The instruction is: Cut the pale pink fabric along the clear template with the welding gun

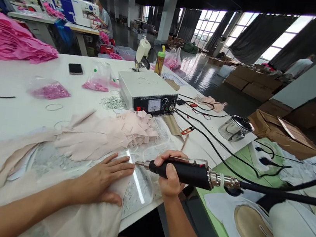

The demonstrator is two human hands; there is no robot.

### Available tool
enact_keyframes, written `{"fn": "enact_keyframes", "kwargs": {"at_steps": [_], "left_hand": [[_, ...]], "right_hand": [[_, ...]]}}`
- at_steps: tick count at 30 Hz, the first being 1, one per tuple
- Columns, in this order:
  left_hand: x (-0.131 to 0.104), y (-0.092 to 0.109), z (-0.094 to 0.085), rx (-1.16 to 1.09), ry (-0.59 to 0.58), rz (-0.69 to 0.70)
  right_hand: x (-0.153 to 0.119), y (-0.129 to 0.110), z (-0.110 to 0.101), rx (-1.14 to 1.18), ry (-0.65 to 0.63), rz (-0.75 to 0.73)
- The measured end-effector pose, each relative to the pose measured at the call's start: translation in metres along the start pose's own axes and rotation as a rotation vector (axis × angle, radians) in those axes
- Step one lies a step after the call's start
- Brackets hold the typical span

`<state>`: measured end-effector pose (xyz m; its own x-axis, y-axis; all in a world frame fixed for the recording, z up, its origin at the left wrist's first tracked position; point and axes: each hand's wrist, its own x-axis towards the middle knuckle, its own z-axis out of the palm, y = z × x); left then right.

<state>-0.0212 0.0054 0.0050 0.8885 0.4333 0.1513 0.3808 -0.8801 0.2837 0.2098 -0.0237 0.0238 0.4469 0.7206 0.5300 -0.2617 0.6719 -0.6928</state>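
My left hand point(102, 181) lies flat with spread fingers on pale pink fabric point(87, 222) near the table's front edge. My right hand point(172, 175) is wrapped round a black handheld tool point(191, 173) with a metal tip. That tip points left, close to my left fingertips, above a clear sheet point(144, 175). A thick black cable runs from the tool's back end to the right. Beyond my hands lies a pile of cut pale pink pieces point(115, 130). Behind it stands a control box point(150, 92) with a dial and a lit red switch.
On the white table point(95, 64) are a phone point(75, 69), bags of pink pieces point(50, 89), a bottle point(159, 62) and a metal mug point(235, 128). Black cables cross the right side. Two people are farther back; bright pink fabric point(13, 37) is piled at left.
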Motion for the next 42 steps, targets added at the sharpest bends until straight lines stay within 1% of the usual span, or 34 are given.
{"fn": "enact_keyframes", "kwargs": {"at_steps": [7, 15, 20, 25, 30, 35, 42], "left_hand": [[0.0, 0.005, 0.0, -0.056, -0.05, -0.06], [-0.001, 0.005, 0.002, -0.079, -0.032, -0.057], [0.0, 0.003, 0.004, -0.093, -0.007, -0.055], [0.0, 0.003, 0.004, -0.109, 0.012, -0.058], [0.002, 0.005, 0.002, -0.12, 0.011, -0.061], [0.003, 0.006, 0.0, -0.135, 0.011, -0.062], [0.004, 0.005, 0.001, -0.157, 0.021, -0.065]], "right_hand": [[0.001, -0.003, 0.001, -0.004, 0.003, -0.001], [0.001, -0.003, 0.003, -0.016, 0.032, -0.016], [-0.003, -0.018, -0.001, 0.002, 0.032, -0.007], [-0.009, -0.031, -0.001, -0.021, -0.024, 0.035], [-0.013, -0.03, 0.002, -0.017, -0.054, 0.056], [-0.013, -0.028, 0.003, -0.007, -0.046, 0.088], [-0.013, -0.028, 0.005, -0.008, -0.065, 0.087]]}}
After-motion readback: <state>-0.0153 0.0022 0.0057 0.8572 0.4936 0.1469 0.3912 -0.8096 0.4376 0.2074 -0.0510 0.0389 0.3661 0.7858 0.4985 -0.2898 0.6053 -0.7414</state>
